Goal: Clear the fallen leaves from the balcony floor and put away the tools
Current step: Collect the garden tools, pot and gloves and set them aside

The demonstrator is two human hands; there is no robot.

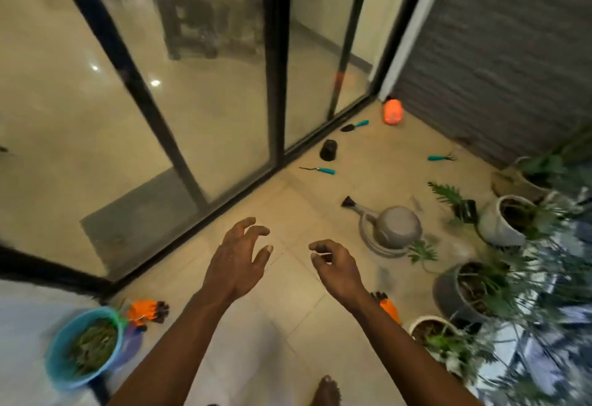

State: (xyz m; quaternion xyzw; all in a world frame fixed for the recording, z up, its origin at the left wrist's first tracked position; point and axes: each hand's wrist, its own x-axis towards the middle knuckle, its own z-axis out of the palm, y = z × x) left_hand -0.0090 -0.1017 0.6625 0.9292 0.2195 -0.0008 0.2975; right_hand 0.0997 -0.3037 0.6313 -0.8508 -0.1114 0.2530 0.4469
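Note:
My left hand [238, 259] and my right hand [338, 266] hover over the tiled balcony floor, fingers loosely curled, holding nothing. A blue bucket [56, 346] full of green leaves stands at the lower left. An orange glove [145, 311] lies beside it; a second orange glove [389, 308] shows under my right forearm. Teal-handled tools lie farther off: a trowel [354, 125], a weeder [318, 170] and a small rake [442, 157]. A grey watering can [392, 229] lies on the floor to the right.
Sliding glass doors with black frames [275, 62] run along the left. Potted plants [506, 219] crowd the right side. A small black pot [329, 149] and an orange bottle [392, 111] lie near the far corner. My bare foot [325, 391] is at the bottom.

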